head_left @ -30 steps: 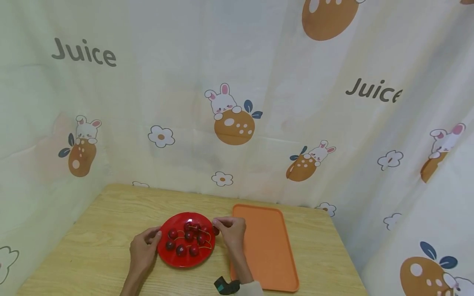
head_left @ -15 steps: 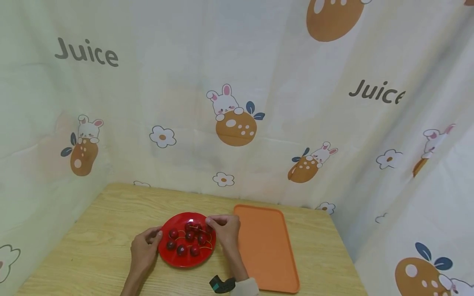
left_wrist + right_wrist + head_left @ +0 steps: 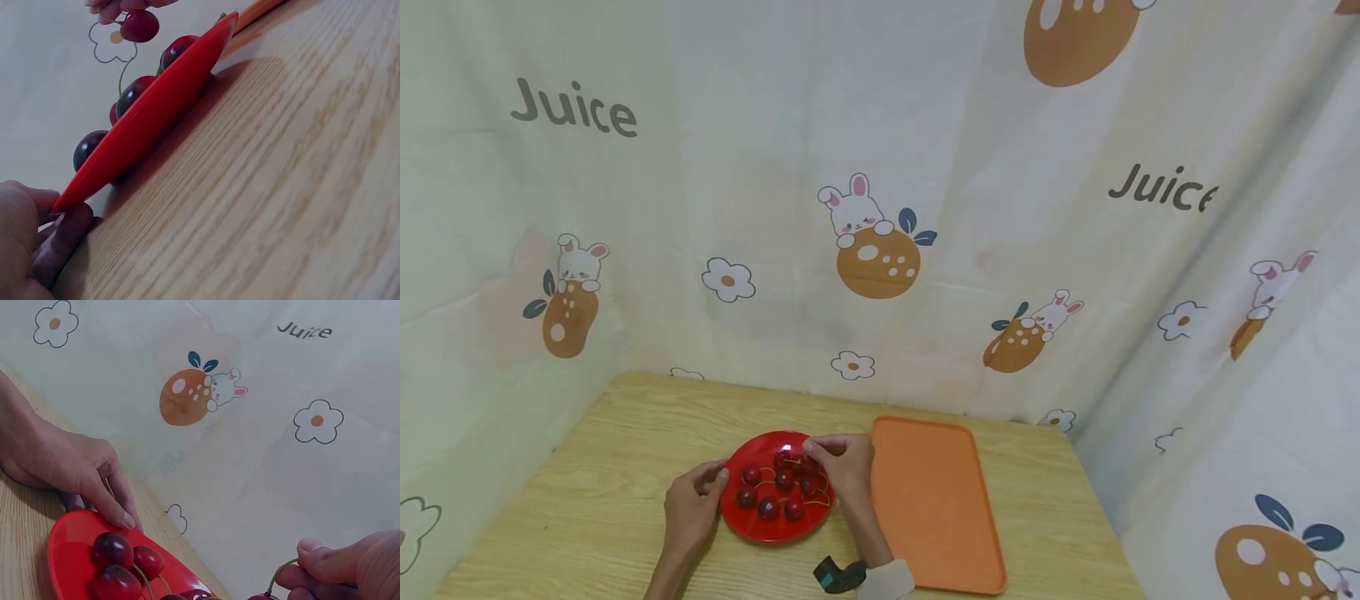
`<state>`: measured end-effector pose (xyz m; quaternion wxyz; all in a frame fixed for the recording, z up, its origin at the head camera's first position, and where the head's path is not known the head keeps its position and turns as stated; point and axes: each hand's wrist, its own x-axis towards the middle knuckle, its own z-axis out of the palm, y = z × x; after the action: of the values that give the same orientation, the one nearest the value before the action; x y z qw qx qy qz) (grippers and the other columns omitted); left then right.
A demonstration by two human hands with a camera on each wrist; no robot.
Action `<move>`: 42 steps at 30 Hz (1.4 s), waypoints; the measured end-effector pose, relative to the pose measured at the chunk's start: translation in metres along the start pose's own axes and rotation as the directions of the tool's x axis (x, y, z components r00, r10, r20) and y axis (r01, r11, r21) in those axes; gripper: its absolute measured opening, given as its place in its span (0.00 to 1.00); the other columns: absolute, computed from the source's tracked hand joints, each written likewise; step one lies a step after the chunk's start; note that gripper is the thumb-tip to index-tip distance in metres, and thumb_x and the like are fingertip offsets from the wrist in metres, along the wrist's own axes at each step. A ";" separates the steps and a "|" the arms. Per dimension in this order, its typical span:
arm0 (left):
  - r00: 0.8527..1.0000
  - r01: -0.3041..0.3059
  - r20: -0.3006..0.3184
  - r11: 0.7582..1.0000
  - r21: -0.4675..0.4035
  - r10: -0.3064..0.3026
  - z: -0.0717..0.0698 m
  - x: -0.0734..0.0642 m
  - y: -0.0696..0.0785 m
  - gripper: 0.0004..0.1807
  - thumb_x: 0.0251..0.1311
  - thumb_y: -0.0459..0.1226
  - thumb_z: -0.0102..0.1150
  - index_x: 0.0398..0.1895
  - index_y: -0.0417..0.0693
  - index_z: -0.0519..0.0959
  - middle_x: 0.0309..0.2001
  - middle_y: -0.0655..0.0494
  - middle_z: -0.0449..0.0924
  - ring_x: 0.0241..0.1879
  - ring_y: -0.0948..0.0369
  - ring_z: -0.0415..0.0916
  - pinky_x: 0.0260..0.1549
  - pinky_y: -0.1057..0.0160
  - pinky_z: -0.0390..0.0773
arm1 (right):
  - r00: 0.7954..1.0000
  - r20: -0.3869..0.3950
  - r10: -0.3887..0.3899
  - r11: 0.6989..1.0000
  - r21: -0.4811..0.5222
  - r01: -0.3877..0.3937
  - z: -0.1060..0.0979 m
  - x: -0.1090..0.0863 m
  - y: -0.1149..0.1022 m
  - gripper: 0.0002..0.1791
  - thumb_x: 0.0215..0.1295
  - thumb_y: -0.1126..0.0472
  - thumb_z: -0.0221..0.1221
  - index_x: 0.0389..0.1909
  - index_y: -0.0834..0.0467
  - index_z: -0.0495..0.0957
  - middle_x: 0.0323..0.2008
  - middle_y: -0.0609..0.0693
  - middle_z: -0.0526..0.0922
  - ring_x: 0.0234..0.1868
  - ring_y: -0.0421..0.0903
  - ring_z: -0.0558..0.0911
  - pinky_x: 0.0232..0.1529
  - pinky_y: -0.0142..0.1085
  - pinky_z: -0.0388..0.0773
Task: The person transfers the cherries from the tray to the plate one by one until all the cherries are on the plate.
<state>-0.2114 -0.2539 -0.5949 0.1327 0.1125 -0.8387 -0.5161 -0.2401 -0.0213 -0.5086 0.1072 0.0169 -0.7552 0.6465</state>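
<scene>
In the head view a round red plate [image 3: 769, 534] carries several dark red cherries [image 3: 767, 507] with thin green stems. My left hand [image 3: 691, 508] holds the plate's left rim, thumb on top and fingers beneath, as the left wrist view also shows. Over the plate's far right side is my right hand [image 3: 850, 473]. Between thumb and finger it pinches the stem [image 3: 279, 570] of one cherry [image 3: 140, 26], which hangs above the plate in the left wrist view. That cherry is mostly cut off at the bottom of the right wrist view.
An orange rectangular tray [image 3: 934, 504] lies right of the plate on the wood-grain table [image 3: 617, 475]. A patterned curtain [image 3: 760, 200] stands behind and on both sides. A black device [image 3: 838, 576] sits at my right wrist beside a light sleeve [image 3: 886, 581].
My right hand has moved left with the cherry, from beside the plate's right rim to over the plate. My left hand keeps its hold on the rim.
</scene>
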 end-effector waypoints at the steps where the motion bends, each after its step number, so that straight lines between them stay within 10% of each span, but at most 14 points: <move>1: 1.000 0.001 0.002 1.000 0.001 -0.001 0.000 0.000 0.000 0.15 0.71 0.41 0.57 0.57 0.48 0.82 0.48 0.45 0.88 0.32 0.64 0.80 0.30 0.71 0.73 | 1.000 0.001 0.004 1.000 0.005 -0.004 0.001 0.000 0.000 0.05 0.53 0.63 0.74 0.30 0.61 0.90 0.29 0.58 0.90 0.28 0.43 0.88 0.30 0.29 0.82; 42: 0.999 -0.032 -0.016 0.999 -0.019 0.032 0.000 0.000 -0.007 0.14 0.70 0.41 0.60 0.54 0.49 0.84 0.45 0.47 0.89 0.30 0.66 0.81 0.29 0.71 0.74 | 0.995 0.100 -0.024 0.995 -0.090 0.033 0.022 0.005 -0.007 0.03 0.52 0.62 0.75 0.27 0.57 0.91 0.26 0.53 0.91 0.26 0.36 0.86 0.32 0.28 0.82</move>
<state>-0.2112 -0.2570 -0.6010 0.1485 0.1019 -0.8343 -0.5210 -0.2472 -0.0439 -0.5036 0.0796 0.0545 -0.7881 0.6079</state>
